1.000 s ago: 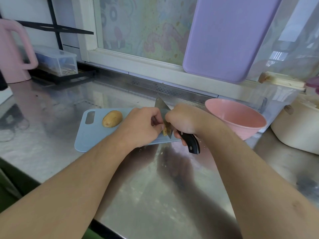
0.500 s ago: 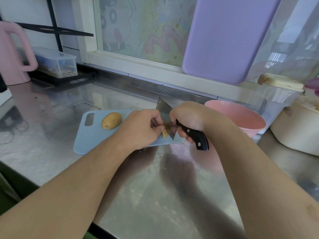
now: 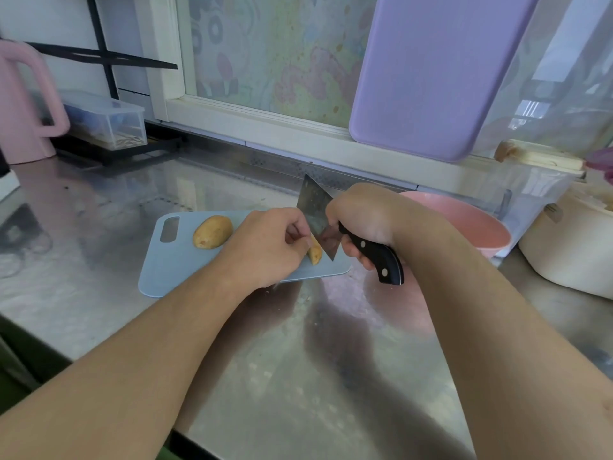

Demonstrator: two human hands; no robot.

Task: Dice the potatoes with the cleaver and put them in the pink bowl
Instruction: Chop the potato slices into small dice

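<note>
**Head view: cleaver raised over a held potato piece**

Head camera shows me my right hand (image 3: 363, 220) clenched round the black handle of the cleaver (image 3: 315, 215), blade tilted, its lower corner just beside the potato piece (image 3: 315, 255). My left hand (image 3: 268, 247) pinches that piece from the left, on the near right part of the blue cutting board (image 3: 172, 267). The piece's long axis runs roughly away from me, so I judge the coming cut crosses it, close to my left fingertips. A whole potato (image 3: 213, 232) lies further left on the board, nearer my left hand. The pink bowl (image 3: 464, 220) sits right of the board, behind my right wrist. The steel counter (image 3: 298, 360) is glossy; a window (image 3: 272, 61) stands behind.
</note>
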